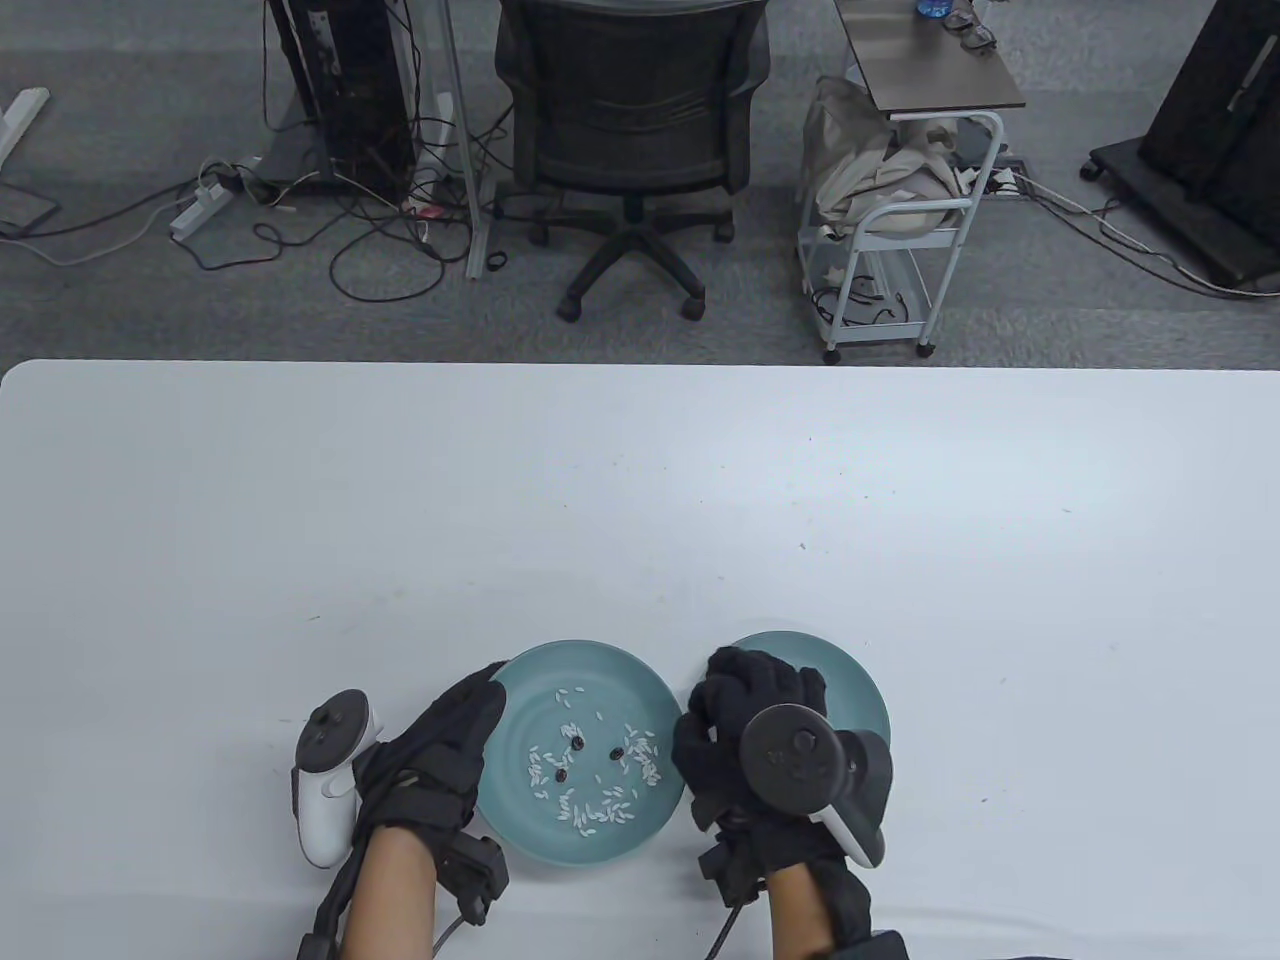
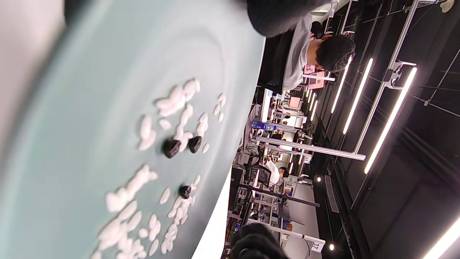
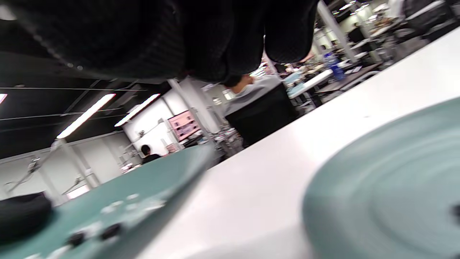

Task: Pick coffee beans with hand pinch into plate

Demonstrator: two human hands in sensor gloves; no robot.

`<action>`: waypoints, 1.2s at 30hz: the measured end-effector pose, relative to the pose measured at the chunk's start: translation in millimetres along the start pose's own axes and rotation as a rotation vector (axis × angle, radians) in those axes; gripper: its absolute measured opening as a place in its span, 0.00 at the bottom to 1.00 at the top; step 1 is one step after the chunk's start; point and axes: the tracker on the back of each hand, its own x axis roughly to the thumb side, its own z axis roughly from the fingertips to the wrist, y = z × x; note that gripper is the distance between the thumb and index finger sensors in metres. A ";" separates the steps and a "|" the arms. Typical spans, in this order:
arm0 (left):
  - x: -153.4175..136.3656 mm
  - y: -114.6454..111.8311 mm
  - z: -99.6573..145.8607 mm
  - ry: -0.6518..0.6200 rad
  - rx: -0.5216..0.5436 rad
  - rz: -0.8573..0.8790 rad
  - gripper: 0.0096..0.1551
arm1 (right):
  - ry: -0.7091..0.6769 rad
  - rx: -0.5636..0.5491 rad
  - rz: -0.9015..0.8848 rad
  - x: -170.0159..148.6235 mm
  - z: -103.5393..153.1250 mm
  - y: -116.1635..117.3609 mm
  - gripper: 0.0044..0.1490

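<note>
Right hand [image 1: 745, 715], coffee beans [image 1: 590, 758] just left

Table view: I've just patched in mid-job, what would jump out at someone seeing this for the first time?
Two teal plates sit side by side at the near table edge. The left plate holds scattered white grains with three dark coffee beans among them. The left hand rests against that plate's left rim, and the right hand, fingers curled, hovers over the right plate.

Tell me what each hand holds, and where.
Left hand rests on the teal plate's rim, near side. Right hand's grip: cannot tell.
</note>
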 end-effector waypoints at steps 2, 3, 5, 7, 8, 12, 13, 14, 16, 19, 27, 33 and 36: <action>0.1 0.4 0.2 -0.002 0.005 -0.003 0.31 | 0.060 0.013 0.042 -12.8 -2.5 2.8 0.26; 0.1 0.7 0.1 -0.004 0.003 -0.004 0.31 | 0.090 0.012 0.082 -19.6 -4.4 5.4 0.26; 0.2 1.1 0.4 -0.005 0.000 -0.001 0.31 | 0.135 0.024 0.125 -27.1 -7.0 10.5 0.26; 0.3 1.5 0.9 -0.007 -0.001 -0.001 0.30 | 0.174 0.053 0.195 -32.6 -9.1 18.9 0.26; 0.3 1.7 1.0 -0.007 -0.001 -0.001 0.31 | 0.186 0.079 0.247 -34.2 -9.5 22.0 0.26; 0.3 1.7 1.3 -0.008 -0.004 -0.004 0.31 | 0.242 0.156 0.396 -39.7 -9.4 33.2 0.26; 0.1 1.8 1.4 -0.008 -0.004 -0.007 0.31 | 0.255 0.181 0.428 -40.7 -9.0 35.9 0.26; 0.1 1.8 1.6 -0.008 -0.003 -0.009 0.31 | 0.262 0.196 0.448 -41.3 -8.7 37.4 0.26; 0.1 2.1 2.0 -0.009 -0.003 -0.014 0.31 | 0.290 0.230 0.483 -42.4 -8.0 40.5 0.26; 0.2 1.7 1.8 -0.011 -0.005 -0.013 0.31 | 0.292 0.263 0.523 -41.1 -7.3 43.9 0.26; 1.0 1.2 0.8 -0.010 -0.003 -0.026 0.31 | 0.262 0.259 0.434 -37.7 -12.4 45.7 0.26; 0.2 2.1 0.4 -0.008 0.007 -0.032 0.30 | 0.239 0.299 0.395 -33.0 -22.0 57.4 0.26; -0.3 4.1 0.8 -0.015 0.022 -0.020 0.31 | 0.236 0.338 0.437 -29.6 -22.4 64.2 0.26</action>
